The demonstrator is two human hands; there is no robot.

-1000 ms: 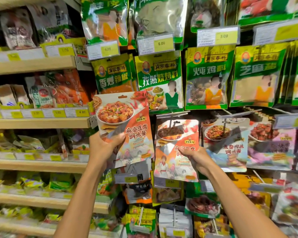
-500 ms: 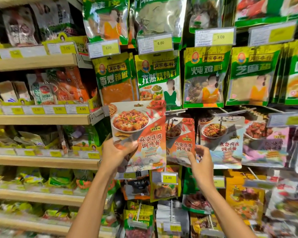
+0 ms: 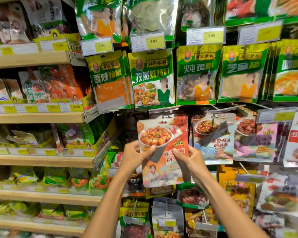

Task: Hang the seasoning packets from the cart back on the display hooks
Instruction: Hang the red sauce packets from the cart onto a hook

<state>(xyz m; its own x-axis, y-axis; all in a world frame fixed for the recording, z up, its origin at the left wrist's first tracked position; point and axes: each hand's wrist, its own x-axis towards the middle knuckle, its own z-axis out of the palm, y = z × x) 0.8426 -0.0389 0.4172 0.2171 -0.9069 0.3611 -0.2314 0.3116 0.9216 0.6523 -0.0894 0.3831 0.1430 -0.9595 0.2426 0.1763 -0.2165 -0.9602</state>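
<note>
The person holds one mapo tofu seasoning packet upright with both hands in front of the hanging display. The left hand has its grip on the packet's left edge: the thumb lies across the front, over the lower rim of the printed plate of tofu, and the other fingers are hidden behind the packet. The right hand grasps the right edge at about the same height, with the thumb pressed on the orange printed band and the fingers curled round the side. Both grips are closed on the packet.

The packet's top edge sits just under a grey label strip, directly below the green cumin barbecue seasoning packet. Whether the packet's hole is on a hook cannot be told. Just beside it on the right hangs a shredded pork sauce packet, its edge touching or overlapping the held one. Wooden shelves of bagged goods stand to the left.
</note>
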